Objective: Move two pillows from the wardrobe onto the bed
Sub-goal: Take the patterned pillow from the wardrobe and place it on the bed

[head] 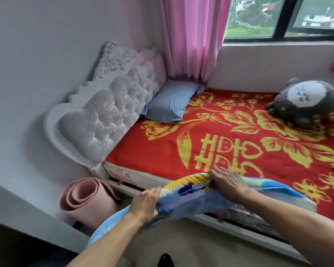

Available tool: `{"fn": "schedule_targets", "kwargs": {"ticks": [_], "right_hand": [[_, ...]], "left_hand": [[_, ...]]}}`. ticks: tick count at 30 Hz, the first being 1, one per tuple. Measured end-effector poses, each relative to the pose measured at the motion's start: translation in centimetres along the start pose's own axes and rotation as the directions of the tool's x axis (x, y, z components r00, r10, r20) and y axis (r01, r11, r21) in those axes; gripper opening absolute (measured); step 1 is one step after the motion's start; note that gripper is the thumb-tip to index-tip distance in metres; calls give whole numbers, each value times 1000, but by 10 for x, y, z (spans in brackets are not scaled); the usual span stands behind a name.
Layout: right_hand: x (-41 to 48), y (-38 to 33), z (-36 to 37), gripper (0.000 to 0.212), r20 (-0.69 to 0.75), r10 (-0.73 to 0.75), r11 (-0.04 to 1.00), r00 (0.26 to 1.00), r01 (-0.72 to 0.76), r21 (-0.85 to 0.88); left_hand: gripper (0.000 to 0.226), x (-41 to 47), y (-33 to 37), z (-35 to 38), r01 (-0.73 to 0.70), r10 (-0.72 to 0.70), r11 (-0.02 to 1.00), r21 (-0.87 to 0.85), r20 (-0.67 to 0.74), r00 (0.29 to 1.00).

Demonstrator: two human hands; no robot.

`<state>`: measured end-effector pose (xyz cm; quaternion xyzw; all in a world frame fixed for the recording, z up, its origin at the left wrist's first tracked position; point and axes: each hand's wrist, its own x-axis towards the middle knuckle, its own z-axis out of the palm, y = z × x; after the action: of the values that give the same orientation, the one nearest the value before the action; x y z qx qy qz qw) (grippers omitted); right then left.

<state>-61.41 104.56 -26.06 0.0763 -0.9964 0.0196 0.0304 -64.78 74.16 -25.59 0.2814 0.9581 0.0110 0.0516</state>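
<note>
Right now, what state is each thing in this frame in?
Multicoloured printed pillow: held over the bed's near edge, not yet set down.
Left hand: grip closed on it.
Right hand: grip closed on it.
Plain blue pillow: leaning against the headboard.
Pink foam mat: rolled.
Pink curtain: drawn aside.

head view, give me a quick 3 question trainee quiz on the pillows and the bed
1. True or false: the colourful pillow already lies flat by the headboard.
2. Which hand grips the pillow's upper edge, over the red blanket? A) left hand B) right hand
3. Fill in: the blue pillow leans in the corner between the headboard and the pink ____.

Key
1. False; both hands hold it at the bed's near edge.
2. B
3. curtain
</note>
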Motion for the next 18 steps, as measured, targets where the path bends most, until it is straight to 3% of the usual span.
{"fn": "schedule_targets", "kwargs": {"ticks": [10,18], "right_hand": [[140,62,6,23,15,194,981,981,-194,-9],[233,111,0,21,0,283,959,959,-283,19]], "left_hand": [[33,199,-66,-22,-186,186,982,21,20,982],[35,331,-94,-46,-243,244,969,39,-3,970]]}}
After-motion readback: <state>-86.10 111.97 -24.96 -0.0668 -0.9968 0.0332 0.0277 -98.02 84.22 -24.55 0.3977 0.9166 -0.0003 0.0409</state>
